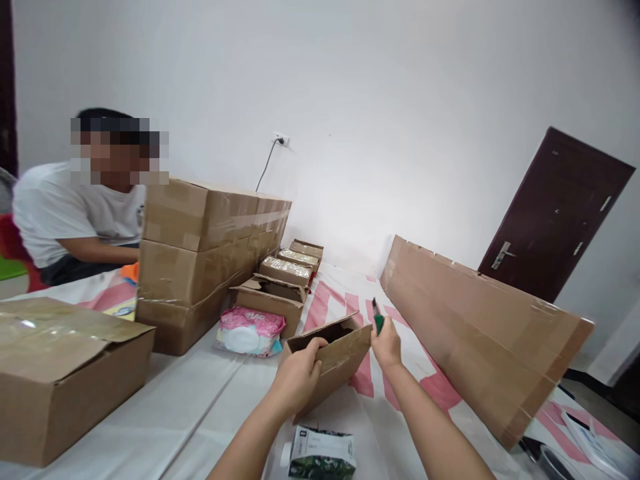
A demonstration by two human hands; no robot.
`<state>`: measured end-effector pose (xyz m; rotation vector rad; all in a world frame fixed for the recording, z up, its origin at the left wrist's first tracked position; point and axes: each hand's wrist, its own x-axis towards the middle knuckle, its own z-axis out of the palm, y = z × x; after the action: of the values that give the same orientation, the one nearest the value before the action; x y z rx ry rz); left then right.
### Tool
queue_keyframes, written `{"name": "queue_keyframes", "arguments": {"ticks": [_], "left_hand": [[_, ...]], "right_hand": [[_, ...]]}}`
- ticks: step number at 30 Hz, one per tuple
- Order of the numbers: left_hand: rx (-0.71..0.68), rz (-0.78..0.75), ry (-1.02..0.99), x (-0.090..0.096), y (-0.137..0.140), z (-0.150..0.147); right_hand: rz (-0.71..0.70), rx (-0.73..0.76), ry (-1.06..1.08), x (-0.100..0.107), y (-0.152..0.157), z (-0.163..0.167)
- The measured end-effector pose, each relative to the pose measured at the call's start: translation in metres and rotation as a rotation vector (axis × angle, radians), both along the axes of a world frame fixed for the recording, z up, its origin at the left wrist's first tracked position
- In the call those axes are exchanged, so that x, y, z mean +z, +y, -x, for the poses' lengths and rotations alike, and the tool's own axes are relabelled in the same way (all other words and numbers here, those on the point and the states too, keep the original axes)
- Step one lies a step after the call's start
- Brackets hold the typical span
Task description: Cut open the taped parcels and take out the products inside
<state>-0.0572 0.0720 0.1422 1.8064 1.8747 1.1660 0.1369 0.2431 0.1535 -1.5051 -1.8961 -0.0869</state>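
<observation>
A small cardboard box (pixel 340 363) with its top flaps raised stands tilted in front of me. My left hand (pixel 303 370) grips its near upper edge, fingers hooked over into the opening. In my right hand (pixel 386 343) is a utility knife (pixel 377 317) with a green handle, its dark blade pointing up and away. That hand is beside the box's right end; whether it touches the cardboard I cannot tell. What lies inside the box is hidden in shadow. Just below the box lies a green and white carton (pixel 323 453).
A pink wet-wipes pack (pixel 250 331) and an open box (pixel 273 300) sit beyond, with more boxes behind. Stacked taped boxes (pixel 200 267) stand left, a large box (pixel 95 393) nearer. A cardboard panel (pixel 480 327) leans right. A person (pixel 85 207) sits behind the stack.
</observation>
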Motion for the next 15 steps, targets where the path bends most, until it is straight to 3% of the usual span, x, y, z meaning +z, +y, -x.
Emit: {"name": "queue_keyframes", "arguments": {"ticks": [4,7,15], "left_hand": [[-0.012,-0.015,-0.062,-0.003,-0.002,0.011],[-0.020,-0.036,-0.073,-0.005,-0.002,0.014],[-0.045,-0.080,0.017,-0.005,0.001,0.010]], "right_hand": [[0.079,-0.173,0.014,0.011,0.021,-0.054],[0.095,-0.213,-0.010,0.009,0.024,-0.100],[0.016,-0.067,-0.235,-0.029,-0.037,-0.216]]}}
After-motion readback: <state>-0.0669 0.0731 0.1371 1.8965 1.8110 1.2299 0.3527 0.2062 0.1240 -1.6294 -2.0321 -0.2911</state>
